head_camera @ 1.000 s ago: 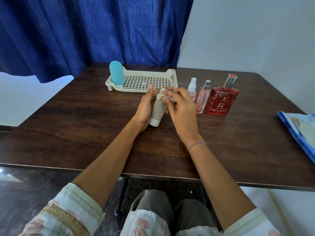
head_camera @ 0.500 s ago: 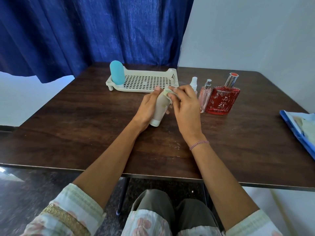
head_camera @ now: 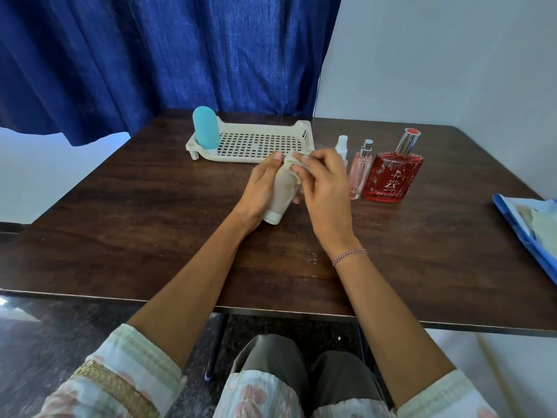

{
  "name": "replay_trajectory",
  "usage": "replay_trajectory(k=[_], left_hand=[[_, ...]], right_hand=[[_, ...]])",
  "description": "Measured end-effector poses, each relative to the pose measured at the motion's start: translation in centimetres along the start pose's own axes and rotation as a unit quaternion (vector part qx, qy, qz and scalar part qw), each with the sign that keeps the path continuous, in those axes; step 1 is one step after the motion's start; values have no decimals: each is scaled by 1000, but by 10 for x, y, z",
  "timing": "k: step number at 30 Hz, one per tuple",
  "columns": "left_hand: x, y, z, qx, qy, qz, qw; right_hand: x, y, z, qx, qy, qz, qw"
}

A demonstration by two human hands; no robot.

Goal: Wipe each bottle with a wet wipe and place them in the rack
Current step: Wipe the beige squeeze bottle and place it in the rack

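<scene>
One beige bottle [head_camera: 281, 194], white cap [head_camera: 272, 218] down: left hand [head_camera: 259, 191] grips it, right hand [head_camera: 324, 188] pinches a wipe [head_camera: 291, 162] on top. Red bottle [head_camera: 391, 176] reads "RED ZX".

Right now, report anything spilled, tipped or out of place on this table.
Nothing stands out. The blue bottle stands upright in the rack; the beige tube tilts only because the left hand holds it while the right hand presses the wipe to it. Faint pale smudges mark the table.
</scene>
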State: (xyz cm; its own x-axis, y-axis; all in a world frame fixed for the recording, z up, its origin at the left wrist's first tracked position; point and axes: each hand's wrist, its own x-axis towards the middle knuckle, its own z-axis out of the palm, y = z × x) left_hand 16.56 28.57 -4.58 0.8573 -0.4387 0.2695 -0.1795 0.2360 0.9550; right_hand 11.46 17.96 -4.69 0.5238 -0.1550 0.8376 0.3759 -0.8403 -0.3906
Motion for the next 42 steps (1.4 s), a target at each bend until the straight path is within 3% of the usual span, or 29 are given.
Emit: replay_trajectory(k=[11,22,28,32,38,42], left_hand=[[1,-3,-2,-4,-18,7,1000],[5,-2,-11,-44,55,-35,997],[1,0,-5,-19,-11,-22,1000],[0,1,-6,-20,-16,-21,999],[0,4,-8,-37,14,-25,999],[-1,5,-3,-42,-20,-35,998]], right_hand=[[-1,2,5,68,-12,74,995],[-7,0,10,93,-92,25,991],[-2,1,1,57,-16,37,998],[-4,1,2,52,-18,25,998],[-9,-6,6,44,-109,-54,992],[-5,-3,3,45,-37,-6,998]])
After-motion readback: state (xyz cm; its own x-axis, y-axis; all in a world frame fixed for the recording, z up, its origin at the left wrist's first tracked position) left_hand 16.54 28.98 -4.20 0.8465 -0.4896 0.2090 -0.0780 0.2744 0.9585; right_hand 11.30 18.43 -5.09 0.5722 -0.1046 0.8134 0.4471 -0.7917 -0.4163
